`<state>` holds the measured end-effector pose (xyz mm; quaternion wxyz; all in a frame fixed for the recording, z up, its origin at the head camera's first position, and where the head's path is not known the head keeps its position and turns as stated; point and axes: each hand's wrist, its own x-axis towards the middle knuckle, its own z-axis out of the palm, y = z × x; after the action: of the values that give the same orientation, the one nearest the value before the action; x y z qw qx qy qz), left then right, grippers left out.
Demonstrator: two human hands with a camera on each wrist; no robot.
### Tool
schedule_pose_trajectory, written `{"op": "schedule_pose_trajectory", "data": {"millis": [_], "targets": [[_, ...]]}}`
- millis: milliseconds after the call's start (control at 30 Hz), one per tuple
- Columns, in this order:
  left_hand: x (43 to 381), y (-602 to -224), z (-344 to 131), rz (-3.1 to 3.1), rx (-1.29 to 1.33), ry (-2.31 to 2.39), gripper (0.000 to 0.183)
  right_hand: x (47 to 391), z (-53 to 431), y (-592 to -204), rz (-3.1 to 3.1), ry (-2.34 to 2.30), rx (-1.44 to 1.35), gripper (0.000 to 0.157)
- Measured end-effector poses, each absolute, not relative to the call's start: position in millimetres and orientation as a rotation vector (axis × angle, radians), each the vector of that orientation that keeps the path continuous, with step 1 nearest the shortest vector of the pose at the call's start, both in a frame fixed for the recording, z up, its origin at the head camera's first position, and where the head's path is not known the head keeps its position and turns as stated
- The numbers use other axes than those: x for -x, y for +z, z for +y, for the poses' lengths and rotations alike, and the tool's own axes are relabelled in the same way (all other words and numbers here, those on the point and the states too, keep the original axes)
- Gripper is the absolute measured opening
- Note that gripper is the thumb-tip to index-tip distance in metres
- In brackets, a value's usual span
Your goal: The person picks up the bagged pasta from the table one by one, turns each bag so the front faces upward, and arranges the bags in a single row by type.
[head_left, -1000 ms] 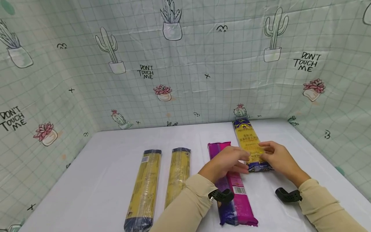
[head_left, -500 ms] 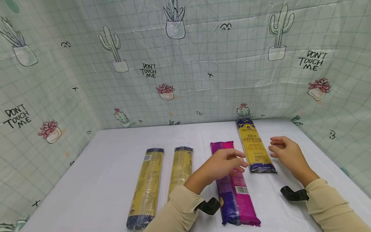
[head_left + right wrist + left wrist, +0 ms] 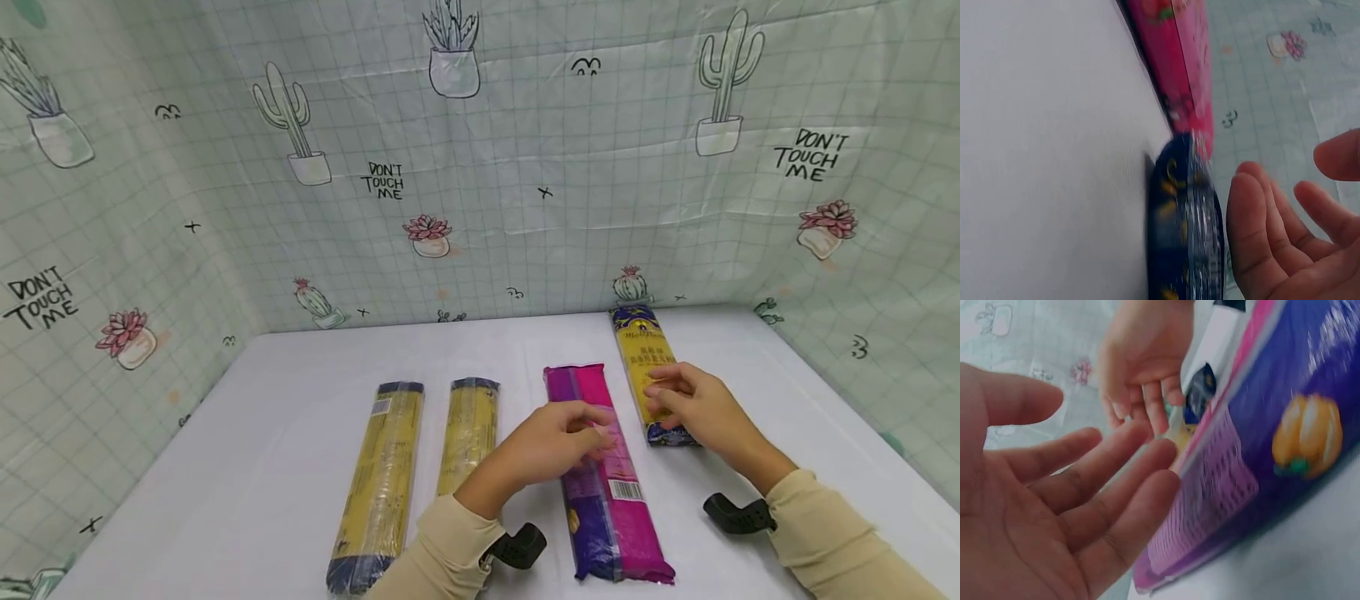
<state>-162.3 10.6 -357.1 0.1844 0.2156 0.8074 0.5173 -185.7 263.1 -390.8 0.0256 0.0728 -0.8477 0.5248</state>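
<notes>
My left hand (image 3: 558,446) is held over the pink and purple packet (image 3: 626,533), fingers relaxed and slightly bent, with nothing in them. In the left wrist view, its spread fingers (image 3: 1110,494) overlap the packet's edge. At the back right lies a yellow spaghetti packet (image 3: 651,354) with dark blue ends. My right hand (image 3: 701,408) hovers over its near half, covering part of it, thumb and fingers apart. The right wrist view shows the bent fingers (image 3: 1250,225) beside the packet's dark blue end (image 3: 1185,219), nothing gripped.
Two more yellow packets with dark blue ends, a left one (image 3: 378,483) and a middle one (image 3: 468,433), lie side by side; my left sleeve hides part of the middle one. A cactus-print cloth (image 3: 487,150) rises behind the white table (image 3: 247,467).
My left hand has drawn back from the spaghetti packet to over the pink and purple one. My right hand moved off rightward, then returned over the spaghetti packet. The packets look unmoved.
</notes>
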Motion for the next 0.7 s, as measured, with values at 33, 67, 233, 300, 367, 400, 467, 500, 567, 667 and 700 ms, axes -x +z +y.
{"op": "schedule_pose_trajectory", "data": {"millis": [33, 67, 233, 300, 367, 400, 467, 500, 567, 667, 700], "targets": [[163, -359, 8, 2.311, -0.621, 1.417, 0.029, 185, 259, -391, -2.636, 1.628, -0.244, 0.043], [164, -360, 6, 2.330, -0.629, 1.384, 0.029, 185, 256, -391, -2.650, 1.636, -0.259, 0.043], [170, -366, -4, 2.354, -0.609, 1.329, 0.028, 183, 245, -392, -2.709, 1.654, -0.291, 0.038], [172, -367, -7, 2.344, -0.581, 1.339, 0.027, 182, 243, -393, -2.720, 1.651, -0.295, 0.035], [175, -368, -11, 2.350, -0.561, 1.334, 0.026, 181, 241, -394, -2.732, 1.642, -0.298, 0.033], [177, -369, -12, 2.364, -0.556, 1.322, 0.026, 181, 239, -394, -2.741, 1.636, -0.300, 0.032], [179, -371, -15, 2.400, -0.560, 1.291, 0.026, 179, 236, -394, -2.758, 1.617, -0.317, 0.031], [180, -372, -17, 2.417, -0.562, 1.276, 0.027, 179, 235, -394, -2.776, 1.595, -0.322, 0.030], [181, -373, -19, 2.448, -0.565, 1.248, 0.027, 177, 232, -393, -2.814, 1.539, -0.336, 0.030], [182, -373, -19, 2.472, -0.572, 1.226, 0.027, 176, 229, -392, -2.889, 1.384, -0.357, 0.033], [181, -372, -19, 2.477, -0.572, 1.221, 0.026, 175, 229, -392, -2.914, 1.328, -0.357, 0.035]]}}
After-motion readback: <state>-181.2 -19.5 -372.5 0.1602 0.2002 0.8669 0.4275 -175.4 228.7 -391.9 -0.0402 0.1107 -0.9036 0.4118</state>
